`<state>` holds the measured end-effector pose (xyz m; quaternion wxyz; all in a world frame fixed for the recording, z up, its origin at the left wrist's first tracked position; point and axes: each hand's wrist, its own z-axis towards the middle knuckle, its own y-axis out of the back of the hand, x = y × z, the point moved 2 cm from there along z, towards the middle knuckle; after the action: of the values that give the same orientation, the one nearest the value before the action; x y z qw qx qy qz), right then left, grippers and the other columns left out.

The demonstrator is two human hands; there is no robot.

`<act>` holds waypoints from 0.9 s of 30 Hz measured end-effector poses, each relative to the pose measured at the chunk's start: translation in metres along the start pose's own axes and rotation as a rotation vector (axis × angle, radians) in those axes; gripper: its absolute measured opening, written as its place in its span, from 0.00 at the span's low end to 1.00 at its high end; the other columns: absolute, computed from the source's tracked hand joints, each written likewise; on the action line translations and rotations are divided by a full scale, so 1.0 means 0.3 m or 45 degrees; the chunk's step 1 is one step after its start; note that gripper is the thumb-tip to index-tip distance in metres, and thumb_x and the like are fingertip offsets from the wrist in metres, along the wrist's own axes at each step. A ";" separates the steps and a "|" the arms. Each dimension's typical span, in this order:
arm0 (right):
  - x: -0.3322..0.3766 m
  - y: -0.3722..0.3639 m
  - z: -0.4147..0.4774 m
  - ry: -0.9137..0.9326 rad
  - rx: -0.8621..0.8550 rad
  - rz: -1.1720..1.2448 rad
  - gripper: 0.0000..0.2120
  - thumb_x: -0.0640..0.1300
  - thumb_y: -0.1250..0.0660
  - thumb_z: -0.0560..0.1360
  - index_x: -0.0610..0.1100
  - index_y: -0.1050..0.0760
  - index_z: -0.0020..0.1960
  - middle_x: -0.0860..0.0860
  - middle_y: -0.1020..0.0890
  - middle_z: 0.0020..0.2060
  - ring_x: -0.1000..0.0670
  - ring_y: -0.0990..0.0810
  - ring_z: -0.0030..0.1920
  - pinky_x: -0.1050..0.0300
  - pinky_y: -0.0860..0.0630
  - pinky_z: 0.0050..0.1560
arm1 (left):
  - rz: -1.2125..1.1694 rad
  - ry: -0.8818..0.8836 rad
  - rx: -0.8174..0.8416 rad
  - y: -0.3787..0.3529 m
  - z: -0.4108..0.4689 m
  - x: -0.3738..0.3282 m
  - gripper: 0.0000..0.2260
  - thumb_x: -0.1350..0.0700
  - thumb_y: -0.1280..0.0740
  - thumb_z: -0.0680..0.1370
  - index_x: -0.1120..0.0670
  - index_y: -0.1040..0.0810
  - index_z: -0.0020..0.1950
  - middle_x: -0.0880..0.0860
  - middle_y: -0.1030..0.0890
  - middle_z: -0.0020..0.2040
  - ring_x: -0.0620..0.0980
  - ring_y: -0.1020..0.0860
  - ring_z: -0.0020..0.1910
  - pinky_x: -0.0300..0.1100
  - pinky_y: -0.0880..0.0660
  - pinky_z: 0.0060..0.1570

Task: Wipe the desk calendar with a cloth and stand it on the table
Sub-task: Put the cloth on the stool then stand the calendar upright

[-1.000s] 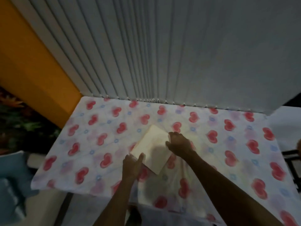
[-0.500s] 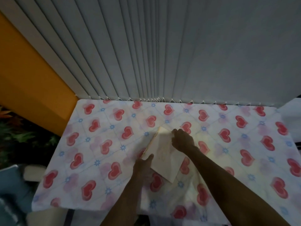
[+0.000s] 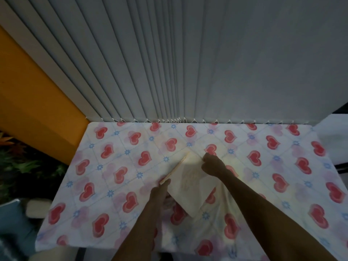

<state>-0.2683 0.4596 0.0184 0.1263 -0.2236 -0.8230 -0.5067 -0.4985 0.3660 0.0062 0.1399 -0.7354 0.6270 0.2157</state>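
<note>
A pale cream desk calendar [image 3: 188, 183] sits on the heart-patterned tablecloth [image 3: 116, 166] near the middle of the table, its spiral-bound edge pointing up and left. My left hand [image 3: 160, 193] grips its near left corner. At the far right corner my right hand [image 3: 212, 164] holds on with its fingers curled. No cloth for wiping shows in the view.
Grey vertical blinds [image 3: 188, 63] hang along the table's far edge. An orange wall [image 3: 32, 110] rises to the left, with dark plants [image 3: 24, 162] below it. The tablecloth hangs over the near edge.
The calendar has turned so its bound edge stands out more to the left. Both hands stayed on its corners while the view shifted down and closer.
</note>
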 end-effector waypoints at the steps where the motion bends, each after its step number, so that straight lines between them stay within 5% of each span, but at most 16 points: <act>1: -0.008 0.007 -0.004 -0.020 0.002 0.015 0.17 0.40 0.37 0.81 0.36 0.29 0.68 0.42 0.21 0.60 0.45 0.20 0.57 0.55 0.22 0.55 | -0.018 -0.016 0.021 -0.001 -0.010 -0.008 0.22 0.47 0.28 0.77 0.68 0.20 0.55 0.60 0.19 0.35 0.56 0.20 0.28 0.47 0.21 0.35; 4: -0.037 0.043 -0.020 -0.100 0.012 0.089 0.16 0.40 0.36 0.79 0.36 0.29 0.65 0.41 0.20 0.57 0.46 0.22 0.52 0.56 0.23 0.50 | 0.000 -0.089 0.041 -0.004 -0.033 -0.039 0.18 0.49 0.29 0.78 0.65 0.19 0.51 0.57 0.20 0.30 0.53 0.22 0.25 0.49 0.20 0.38; 8: -0.067 0.109 -0.061 -0.111 -0.031 0.203 0.18 0.40 0.36 0.78 0.35 0.28 0.66 0.38 0.21 0.64 0.39 0.22 0.63 0.49 0.24 0.65 | 0.041 -0.203 0.034 -0.022 -0.057 -0.112 0.14 0.50 0.30 0.78 0.62 0.20 0.46 0.56 0.25 0.28 0.52 0.26 0.25 0.46 0.27 0.35; 13: -0.115 0.151 -0.147 -0.106 -0.082 0.347 0.20 0.41 0.37 0.79 0.38 0.27 0.70 0.40 0.25 0.70 0.40 0.25 0.68 0.48 0.30 0.70 | 0.192 -0.398 -0.002 -0.046 -0.082 -0.188 0.12 0.52 0.29 0.78 0.59 0.27 0.48 0.55 0.30 0.26 0.50 0.33 0.21 0.38 0.37 0.26; 18: -0.163 0.148 -0.239 -0.128 -0.147 0.538 0.17 0.45 0.34 0.78 0.43 0.25 0.66 0.45 0.20 0.62 0.43 0.21 0.60 0.48 0.23 0.61 | 0.296 -0.690 -0.134 -0.078 -0.130 -0.215 0.08 0.60 0.29 0.77 0.59 0.23 0.53 0.59 0.18 0.48 0.54 0.21 0.40 0.46 0.25 0.40; 23: -0.185 0.148 -0.302 -0.061 -0.408 0.575 0.07 0.46 0.30 0.76 0.45 0.24 0.52 0.50 0.18 0.50 0.47 0.19 0.51 0.52 0.21 0.52 | 0.309 -0.871 -0.110 -0.077 -0.155 -0.205 0.03 0.60 0.30 0.78 0.56 0.22 0.51 0.58 0.17 0.47 0.55 0.21 0.44 0.51 0.23 0.48; 27: -0.217 0.120 -0.329 -0.062 -0.340 0.613 0.08 0.47 0.31 0.78 0.47 0.25 0.55 0.54 0.21 0.54 0.49 0.20 0.53 0.55 0.23 0.51 | 0.326 -0.951 -0.111 -0.055 -0.154 -0.175 0.03 0.58 0.28 0.76 0.50 0.21 0.47 0.52 0.16 0.47 0.53 0.20 0.45 0.48 0.24 0.45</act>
<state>-0.1957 0.3699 0.0631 0.1927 -0.4395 -0.6748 -0.5607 -0.4820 0.3923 0.0711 0.2991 -0.5274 0.6098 0.5105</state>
